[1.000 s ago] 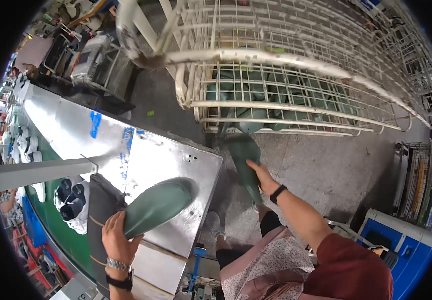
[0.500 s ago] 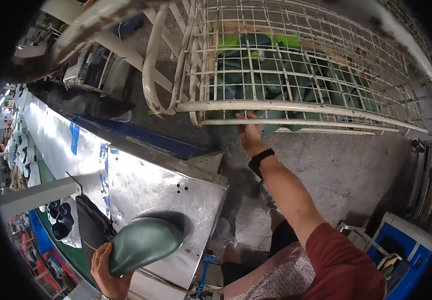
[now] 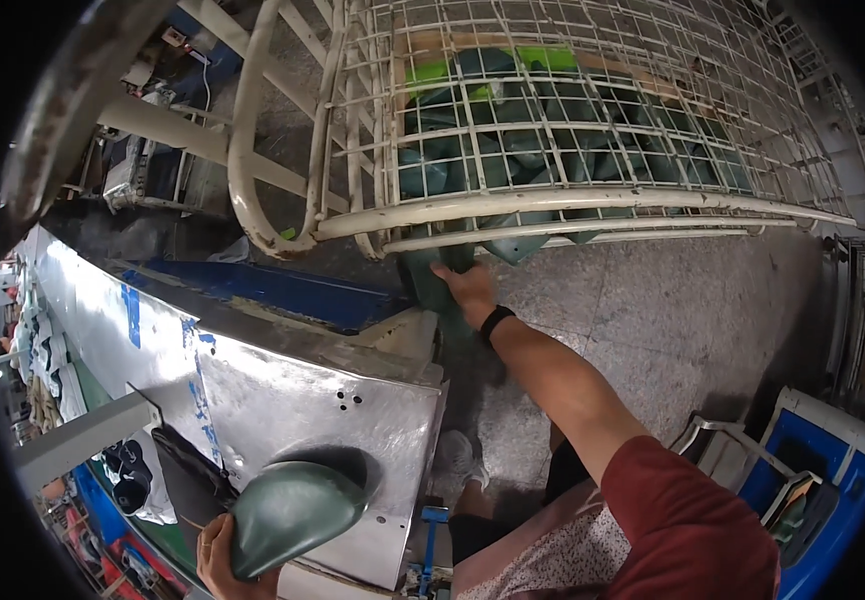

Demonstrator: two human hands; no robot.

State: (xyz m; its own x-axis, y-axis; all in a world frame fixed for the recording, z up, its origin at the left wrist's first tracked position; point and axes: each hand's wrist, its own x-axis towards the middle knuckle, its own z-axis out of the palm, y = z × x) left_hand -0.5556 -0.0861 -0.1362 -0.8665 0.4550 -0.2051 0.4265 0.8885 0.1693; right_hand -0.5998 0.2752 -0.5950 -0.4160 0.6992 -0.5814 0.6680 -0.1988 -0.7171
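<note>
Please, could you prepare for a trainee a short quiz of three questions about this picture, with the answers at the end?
1. Which hand holds the smooth green form over the metal table?

2. True or false: only one green form is visible in the picture.

3. What colour is the wristband on the right arm?
A) red
B) black
C) yellow

Key:
1. The left hand.
2. False: several other green forms show through the mesh of the white wire rack.
3. B, black.
</note>
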